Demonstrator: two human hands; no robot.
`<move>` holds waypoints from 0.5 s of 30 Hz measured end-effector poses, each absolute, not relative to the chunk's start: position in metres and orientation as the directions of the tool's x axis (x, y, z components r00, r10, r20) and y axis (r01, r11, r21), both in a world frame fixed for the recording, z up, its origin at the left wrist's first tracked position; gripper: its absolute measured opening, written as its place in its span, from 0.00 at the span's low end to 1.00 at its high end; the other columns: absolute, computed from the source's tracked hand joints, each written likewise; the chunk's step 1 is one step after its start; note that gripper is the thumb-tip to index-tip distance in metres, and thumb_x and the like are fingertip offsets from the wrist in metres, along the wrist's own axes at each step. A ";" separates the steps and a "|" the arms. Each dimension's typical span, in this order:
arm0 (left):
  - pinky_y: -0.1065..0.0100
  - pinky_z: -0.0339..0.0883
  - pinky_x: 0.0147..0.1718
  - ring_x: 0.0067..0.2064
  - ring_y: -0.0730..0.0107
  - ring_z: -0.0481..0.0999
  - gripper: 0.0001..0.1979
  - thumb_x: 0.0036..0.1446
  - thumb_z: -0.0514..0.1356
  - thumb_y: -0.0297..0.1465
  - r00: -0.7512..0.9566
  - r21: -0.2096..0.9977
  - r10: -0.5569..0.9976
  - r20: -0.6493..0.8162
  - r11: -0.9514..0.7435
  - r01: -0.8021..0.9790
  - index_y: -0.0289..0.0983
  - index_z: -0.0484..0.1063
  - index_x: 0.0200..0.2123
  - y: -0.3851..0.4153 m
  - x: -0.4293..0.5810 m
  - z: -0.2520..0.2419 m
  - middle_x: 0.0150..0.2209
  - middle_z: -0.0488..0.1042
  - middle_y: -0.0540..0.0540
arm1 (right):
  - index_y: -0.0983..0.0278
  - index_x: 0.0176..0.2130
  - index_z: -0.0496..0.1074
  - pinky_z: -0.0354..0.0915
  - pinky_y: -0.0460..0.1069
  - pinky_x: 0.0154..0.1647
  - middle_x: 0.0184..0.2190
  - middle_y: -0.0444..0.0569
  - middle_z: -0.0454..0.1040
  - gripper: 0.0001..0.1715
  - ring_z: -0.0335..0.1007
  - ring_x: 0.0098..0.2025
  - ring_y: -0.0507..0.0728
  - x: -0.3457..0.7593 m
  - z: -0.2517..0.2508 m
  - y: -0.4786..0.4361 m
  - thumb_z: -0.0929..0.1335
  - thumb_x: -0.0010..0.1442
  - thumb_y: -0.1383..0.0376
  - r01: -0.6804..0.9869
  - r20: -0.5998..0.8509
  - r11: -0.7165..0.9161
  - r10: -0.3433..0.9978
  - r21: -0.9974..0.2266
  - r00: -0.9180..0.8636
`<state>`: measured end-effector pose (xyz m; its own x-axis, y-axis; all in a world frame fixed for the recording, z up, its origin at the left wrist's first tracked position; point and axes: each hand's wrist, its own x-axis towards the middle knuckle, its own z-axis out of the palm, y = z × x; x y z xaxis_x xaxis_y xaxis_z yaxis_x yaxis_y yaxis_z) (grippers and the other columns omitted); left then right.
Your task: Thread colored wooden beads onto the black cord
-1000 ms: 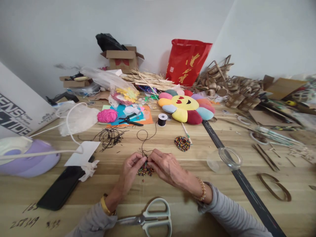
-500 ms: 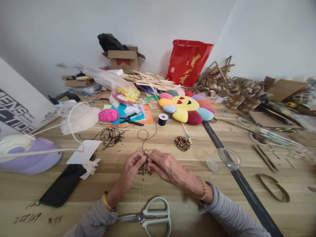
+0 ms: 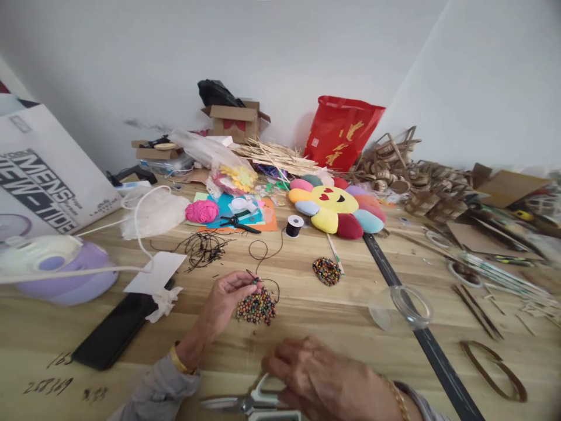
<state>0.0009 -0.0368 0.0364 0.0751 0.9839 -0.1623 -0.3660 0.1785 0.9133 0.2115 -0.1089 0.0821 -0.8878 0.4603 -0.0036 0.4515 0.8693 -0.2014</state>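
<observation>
My left hand [image 3: 228, 297] pinches the end of a thin black cord [image 3: 263, 257] just above a small heap of coloured beads [image 3: 256, 307] on the wooden table [image 3: 307, 292]. The cord runs back to a black spool [image 3: 294, 225]. Low in the view, my right hand [image 3: 326, 380] lies palm down with its fingers curled over the pale green handles of a pair of scissors [image 3: 249, 403] near the table's front edge.
A second bead heap [image 3: 327, 271] and a glass jar [image 3: 401, 304] on its side lie to the right. A black phone [image 3: 116, 330], white card [image 3: 155, 272] and purple object [image 3: 65, 275] sit left. A flower cushion [image 3: 335, 204], red bag [image 3: 344, 131] and cardboard clutter fill the back.
My right hand has left the beads and drawn back down to the scissors. The left hand stays at the cord. The view has shifted slightly.
</observation>
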 end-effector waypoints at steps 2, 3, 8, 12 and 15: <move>0.65 0.73 0.38 0.33 0.63 0.82 0.13 0.37 0.74 0.31 0.028 0.935 0.991 -0.132 0.134 -0.329 0.33 0.79 0.28 -0.036 0.001 0.033 0.29 0.83 0.44 | 0.62 0.42 0.67 0.61 0.49 0.25 0.32 0.42 0.75 0.10 0.71 0.30 0.54 0.209 0.070 -0.121 0.70 0.62 0.61 0.424 -0.020 0.895 0.425 -0.136 -0.905; 0.66 0.73 0.37 0.32 0.64 0.81 0.12 0.38 0.73 0.31 0.009 0.943 0.993 -0.118 0.116 -0.311 0.34 0.78 0.27 -0.035 0.001 0.032 0.29 0.83 0.45 | 0.62 0.43 0.67 0.62 0.48 0.26 0.32 0.42 0.76 0.08 0.71 0.31 0.54 0.208 0.063 -0.126 0.68 0.64 0.63 0.410 -0.009 0.906 0.411 -0.101 -0.911; 0.68 0.71 0.34 0.29 0.67 0.78 0.10 0.37 0.72 0.31 -0.049 0.964 0.994 -0.097 0.082 -0.251 0.35 0.77 0.25 -0.033 0.003 0.031 0.25 0.81 0.47 | 0.62 0.49 0.66 0.63 0.46 0.25 0.29 0.42 0.75 0.11 0.71 0.28 0.54 0.197 0.030 -0.139 0.65 0.67 0.64 0.414 0.178 0.910 0.407 0.000 -0.896; 0.68 0.70 0.39 0.36 0.65 0.79 0.09 0.38 0.72 0.30 -0.061 0.972 0.996 -0.069 0.053 -0.228 0.35 0.76 0.25 -0.033 0.003 0.034 0.32 0.82 0.46 | 0.65 0.51 0.67 0.65 0.47 0.25 0.27 0.46 0.75 0.14 0.71 0.27 0.54 0.190 0.021 -0.141 0.64 0.67 0.64 0.408 0.180 0.912 0.396 0.033 -0.900; 0.67 0.69 0.42 0.40 0.64 0.79 0.09 0.42 0.71 0.31 0.020 0.958 0.998 -0.062 0.065 -0.279 0.36 0.74 0.27 -0.033 0.001 0.034 0.35 0.82 0.44 | 0.66 0.51 0.69 0.65 0.47 0.25 0.32 0.50 0.76 0.17 0.73 0.31 0.57 0.197 0.032 -0.135 0.66 0.65 0.62 0.412 0.072 0.906 0.419 -0.096 -0.905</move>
